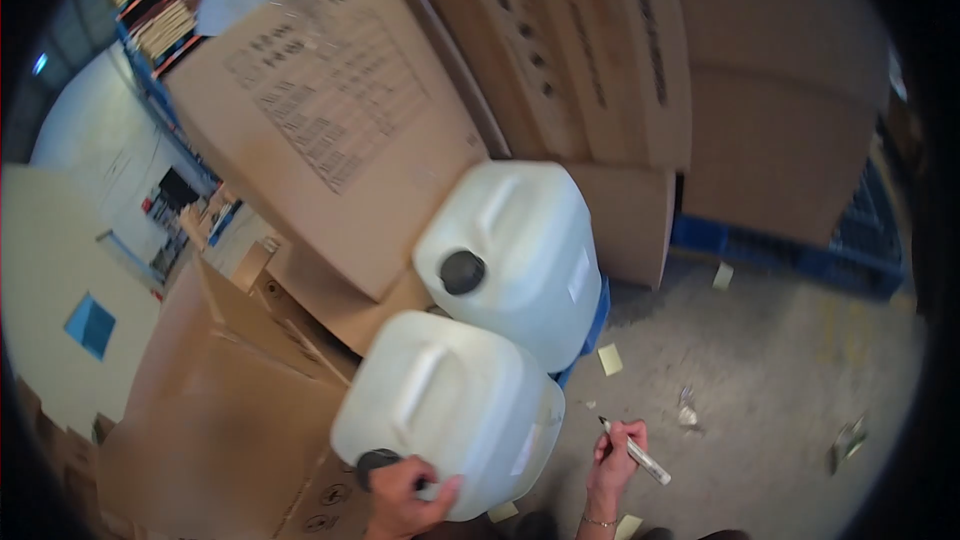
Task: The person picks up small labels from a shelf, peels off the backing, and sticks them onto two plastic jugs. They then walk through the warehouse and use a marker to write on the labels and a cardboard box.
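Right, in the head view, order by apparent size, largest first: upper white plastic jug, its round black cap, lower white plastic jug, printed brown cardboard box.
Printed box
Upper jug, lower jug: too alike to rank
Black cap

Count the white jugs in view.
2: the near jug, with the left hand at its cap, and the far jug, beyond it, beside the marked box. Boxes could hide more.

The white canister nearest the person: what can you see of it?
The nearer canister is boxy, whitish and plastic-looking, with rounded corners, a moulded handle on top, a black cap in place and a pale label on its side. It stands close beside a similar canister. The left hand touches it near the cap.
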The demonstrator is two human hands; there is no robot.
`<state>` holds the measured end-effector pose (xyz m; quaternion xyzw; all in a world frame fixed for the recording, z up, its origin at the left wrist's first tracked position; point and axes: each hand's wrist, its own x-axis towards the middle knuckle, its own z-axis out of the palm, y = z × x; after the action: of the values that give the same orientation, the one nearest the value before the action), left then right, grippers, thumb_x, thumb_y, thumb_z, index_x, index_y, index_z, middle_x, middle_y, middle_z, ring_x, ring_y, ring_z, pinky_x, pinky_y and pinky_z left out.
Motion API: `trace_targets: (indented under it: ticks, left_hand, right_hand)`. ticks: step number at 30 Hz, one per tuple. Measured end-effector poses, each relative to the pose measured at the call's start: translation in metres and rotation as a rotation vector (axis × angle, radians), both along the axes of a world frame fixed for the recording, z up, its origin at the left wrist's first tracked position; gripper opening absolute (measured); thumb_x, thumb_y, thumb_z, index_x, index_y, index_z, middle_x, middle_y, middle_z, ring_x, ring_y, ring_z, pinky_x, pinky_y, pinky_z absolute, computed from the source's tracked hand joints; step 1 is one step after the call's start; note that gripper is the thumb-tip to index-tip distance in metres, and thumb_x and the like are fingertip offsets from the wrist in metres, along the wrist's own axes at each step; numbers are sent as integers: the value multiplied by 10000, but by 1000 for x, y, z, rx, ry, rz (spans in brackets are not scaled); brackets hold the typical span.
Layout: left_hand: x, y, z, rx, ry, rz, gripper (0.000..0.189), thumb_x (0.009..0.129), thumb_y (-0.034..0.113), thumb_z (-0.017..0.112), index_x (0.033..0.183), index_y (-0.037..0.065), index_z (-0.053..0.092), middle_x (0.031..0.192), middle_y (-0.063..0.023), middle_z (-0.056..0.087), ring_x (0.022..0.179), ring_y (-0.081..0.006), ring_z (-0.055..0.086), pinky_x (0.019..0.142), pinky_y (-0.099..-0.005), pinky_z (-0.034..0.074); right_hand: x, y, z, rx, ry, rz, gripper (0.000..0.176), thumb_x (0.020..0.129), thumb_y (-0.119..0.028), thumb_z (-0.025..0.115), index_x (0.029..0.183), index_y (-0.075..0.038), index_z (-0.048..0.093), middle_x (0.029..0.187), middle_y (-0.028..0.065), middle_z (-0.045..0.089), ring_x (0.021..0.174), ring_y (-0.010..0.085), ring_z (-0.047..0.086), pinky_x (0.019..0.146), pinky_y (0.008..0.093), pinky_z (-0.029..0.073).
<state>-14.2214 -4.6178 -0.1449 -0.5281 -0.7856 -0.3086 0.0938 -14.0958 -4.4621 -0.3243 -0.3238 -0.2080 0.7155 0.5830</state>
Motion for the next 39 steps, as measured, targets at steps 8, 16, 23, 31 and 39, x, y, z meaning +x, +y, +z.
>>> trace_targets:
  ticks: [8, 16, 23, 31, 39]
  left_hand:
    - [16, -4, 129, -300, -698, 16, 184, 839, 161, 607, 909, 16, 517, 728, -123, 605, 660, -204, 621, 596, -286, 476]
    - [7, 23, 341, -85, -1093, -150, 245, 803, 152, 673, 965, -4, 576, 829, -112, 643, 770, -188, 643, 689, -291, 505]
    - [-47, 18, 395, 210, -1064, -322, 257, 702, 97, 745, 942, 36, 678, 846, -92, 678, 736, -182, 660, 658, -260, 505]
    - [-88, 13, 381, 225, -1208, -356, 277, 707, 106, 739, 968, 41, 673, 824, -93, 673, 728, -171, 657, 649, -261, 503]
    - [-113, 25, 375, 247, -1252, -398, 278, 723, 95, 717, 994, 56, 667, 821, -84, 667, 699, -178, 644, 629, -261, 497]
  right_hand:
    - [18, 1, 280, 33, -284, 119, 165, 828, -33, 539, 765, -70, 392, 613, 24, 440, 429, 68, 381, 372, 193, 305]
    - [6, -25, 503, 175, -395, 542, 189, 843, -203, 621, 882, -67, 495, 644, 30, 488, 510, 146, 470, 383, 207, 330]
    - [-31, -43, 569, -122, 348, 741, 528, 877, -521, 451, 955, -11, 561, 952, 151, 620, 908, 281, 590, 797, 383, 481]
    - [-71, -50, 560, -195, 279, 779, 485, 901, -481, 426, 960, -18, 556, 954, 156, 626, 934, 269, 586, 800, 376, 476]
    - [-78, -40, 547, -69, -120, 738, 487, 908, -467, 406, 978, -2, 536, 884, 183, 610, 448, 229, 505, 420, 280, 414]
